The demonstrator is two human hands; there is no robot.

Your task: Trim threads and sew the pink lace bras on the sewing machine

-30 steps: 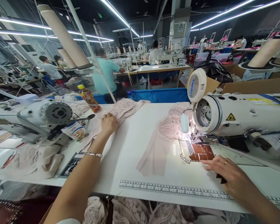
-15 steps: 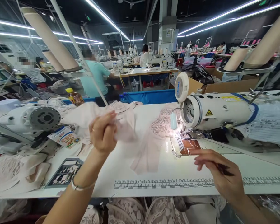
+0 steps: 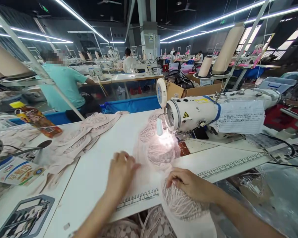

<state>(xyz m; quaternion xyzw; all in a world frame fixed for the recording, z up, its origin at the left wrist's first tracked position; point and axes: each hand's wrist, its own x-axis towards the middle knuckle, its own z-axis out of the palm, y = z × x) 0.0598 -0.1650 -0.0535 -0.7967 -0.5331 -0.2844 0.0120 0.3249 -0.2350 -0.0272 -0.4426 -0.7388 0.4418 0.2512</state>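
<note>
Whereas our R hand was clear of the lace cloth a sec ago, its grip now pinches it over tabletop front edge; our L hand grip's blurred, can't tell.

I see both forearms bare. The left arm reaches forward, angled inward; the right arm comes in flatter from the side. The left hand is back up and slightly blurred, its fingers bent, and I can't make out its grip. The right hand curls its fingers in a pinch, pointing left. The hands are near each other, apart.
</note>
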